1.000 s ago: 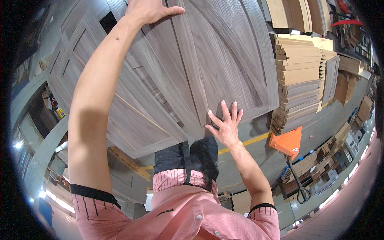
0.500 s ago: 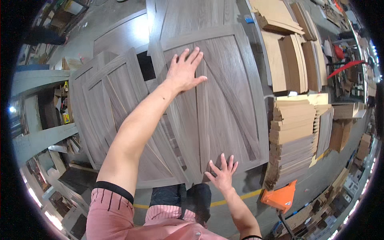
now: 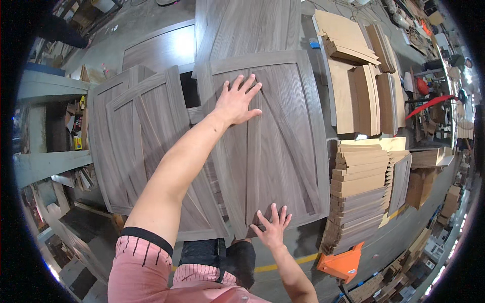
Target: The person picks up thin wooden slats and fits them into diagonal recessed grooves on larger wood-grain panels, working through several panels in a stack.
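While both hands lie flat, left grip splayed on grey door panel, right grip splayed at its near edge

The light is bright and even, falling from overhead, and the grey wood-grain door panel shows its grain crisply with no glare. Shadows are soft; a dark gap sits between the panels at far centre. The left forearm is evenly lit, and it is sharp, with no motion blur. Straight panel edges bow outward toward the rim, and a black ring closes the corners. Small bright spots flare at the far right edge and the near left.
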The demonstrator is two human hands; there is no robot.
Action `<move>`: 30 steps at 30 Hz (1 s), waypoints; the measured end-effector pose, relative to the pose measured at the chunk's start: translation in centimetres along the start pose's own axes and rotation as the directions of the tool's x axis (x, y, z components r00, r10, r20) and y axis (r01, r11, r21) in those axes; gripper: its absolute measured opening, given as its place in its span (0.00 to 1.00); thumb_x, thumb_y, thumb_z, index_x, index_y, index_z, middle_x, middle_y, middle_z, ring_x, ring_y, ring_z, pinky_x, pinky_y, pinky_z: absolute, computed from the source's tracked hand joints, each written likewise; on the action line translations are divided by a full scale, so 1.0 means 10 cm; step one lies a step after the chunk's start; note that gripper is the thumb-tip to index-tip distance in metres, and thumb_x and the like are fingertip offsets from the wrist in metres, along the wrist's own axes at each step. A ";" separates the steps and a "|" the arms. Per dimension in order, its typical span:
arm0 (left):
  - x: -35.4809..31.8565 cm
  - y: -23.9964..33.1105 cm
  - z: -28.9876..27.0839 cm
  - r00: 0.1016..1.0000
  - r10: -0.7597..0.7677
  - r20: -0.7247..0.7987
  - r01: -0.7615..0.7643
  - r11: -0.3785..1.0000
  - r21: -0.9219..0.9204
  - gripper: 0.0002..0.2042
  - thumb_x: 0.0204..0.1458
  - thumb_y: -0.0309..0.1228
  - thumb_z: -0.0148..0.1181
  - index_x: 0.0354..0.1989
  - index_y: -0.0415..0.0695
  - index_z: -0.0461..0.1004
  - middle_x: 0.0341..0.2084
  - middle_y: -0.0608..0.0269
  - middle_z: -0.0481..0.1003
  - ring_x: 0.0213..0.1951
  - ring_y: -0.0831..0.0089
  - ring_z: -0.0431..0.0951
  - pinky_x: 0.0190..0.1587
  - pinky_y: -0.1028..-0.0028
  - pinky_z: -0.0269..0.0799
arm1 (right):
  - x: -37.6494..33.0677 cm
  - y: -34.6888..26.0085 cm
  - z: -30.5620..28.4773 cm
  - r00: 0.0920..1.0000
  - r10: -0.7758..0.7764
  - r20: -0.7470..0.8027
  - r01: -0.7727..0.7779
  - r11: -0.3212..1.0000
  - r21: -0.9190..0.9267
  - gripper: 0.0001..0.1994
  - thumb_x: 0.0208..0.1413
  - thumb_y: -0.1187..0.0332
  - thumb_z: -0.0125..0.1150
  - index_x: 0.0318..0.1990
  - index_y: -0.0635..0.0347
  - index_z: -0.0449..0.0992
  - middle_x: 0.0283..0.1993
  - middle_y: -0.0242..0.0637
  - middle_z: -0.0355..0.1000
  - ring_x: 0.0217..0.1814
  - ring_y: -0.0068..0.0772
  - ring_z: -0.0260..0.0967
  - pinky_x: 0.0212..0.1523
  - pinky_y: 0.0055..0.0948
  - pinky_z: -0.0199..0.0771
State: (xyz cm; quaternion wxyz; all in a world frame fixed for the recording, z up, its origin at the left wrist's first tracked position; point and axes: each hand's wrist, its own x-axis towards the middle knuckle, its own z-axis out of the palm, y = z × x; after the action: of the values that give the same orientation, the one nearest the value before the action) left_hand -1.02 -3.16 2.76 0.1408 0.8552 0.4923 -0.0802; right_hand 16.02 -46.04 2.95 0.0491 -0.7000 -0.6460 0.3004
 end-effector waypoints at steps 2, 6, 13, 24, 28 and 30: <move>-0.02 -0.01 0.01 1.000 -0.004 0.000 0.004 1.000 0.000 0.42 0.60 0.61 0.56 0.79 0.59 0.48 0.80 0.60 0.42 0.79 0.51 0.43 0.76 0.43 0.47 | 0.00 -0.01 -0.01 1.000 0.009 0.003 -0.009 1.000 0.017 0.27 0.50 0.47 0.75 0.60 0.33 0.81 0.80 0.45 0.50 0.83 0.71 0.31 0.72 0.80 0.26; -0.02 -0.02 0.04 1.000 -0.014 -0.001 0.014 1.000 -0.014 0.43 0.60 0.62 0.55 0.79 0.58 0.48 0.80 0.60 0.42 0.79 0.51 0.42 0.77 0.43 0.45 | 0.00 0.00 0.00 1.000 0.012 0.011 -0.012 1.000 0.022 0.27 0.51 0.47 0.74 0.60 0.33 0.80 0.80 0.44 0.50 0.83 0.70 0.30 0.72 0.80 0.26; -0.03 0.17 0.08 0.996 -0.083 -0.036 0.080 0.993 -0.082 0.44 0.60 0.65 0.51 0.79 0.55 0.50 0.80 0.61 0.42 0.79 0.52 0.40 0.77 0.40 0.38 | -0.02 -0.01 0.00 1.000 0.012 0.010 -0.012 1.000 0.016 0.27 0.52 0.46 0.73 0.61 0.32 0.80 0.80 0.44 0.50 0.83 0.70 0.31 0.73 0.79 0.26; 0.03 0.33 0.11 0.983 -0.182 -0.038 0.179 0.980 -0.083 0.44 0.59 0.65 0.52 0.79 0.53 0.50 0.81 0.62 0.36 0.80 0.51 0.33 0.77 0.38 0.29 | -0.01 0.01 0.02 0.999 0.019 -0.040 -0.019 1.000 0.019 0.28 0.48 0.45 0.76 0.58 0.34 0.82 0.80 0.42 0.50 0.84 0.67 0.29 0.74 0.77 0.25; 0.05 0.32 -0.10 0.980 -0.191 0.061 0.198 0.971 -0.133 0.45 0.56 0.60 0.59 0.78 0.53 0.51 0.81 0.59 0.38 0.79 0.48 0.36 0.76 0.37 0.36 | 0.02 -0.05 -0.10 0.998 0.041 -0.053 -0.037 0.997 0.071 0.27 0.50 0.46 0.74 0.60 0.29 0.80 0.79 0.38 0.52 0.83 0.64 0.35 0.74 0.77 0.30; -0.08 0.30 0.00 0.976 -0.220 0.011 0.218 0.961 -0.170 0.44 0.56 0.58 0.60 0.78 0.54 0.52 0.80 0.57 0.39 0.79 0.46 0.37 0.76 0.36 0.37 | 0.05 -0.15 -0.22 0.998 0.040 -0.058 -0.036 0.997 0.071 0.28 0.50 0.48 0.75 0.60 0.32 0.80 0.79 0.40 0.53 0.82 0.64 0.38 0.75 0.74 0.33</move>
State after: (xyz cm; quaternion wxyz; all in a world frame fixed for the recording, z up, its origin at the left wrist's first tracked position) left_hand 1.18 -5.28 3.48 0.2016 0.7807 0.5894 -0.0496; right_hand 15.73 -44.63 5.27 0.0871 -0.7186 -0.6199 0.3028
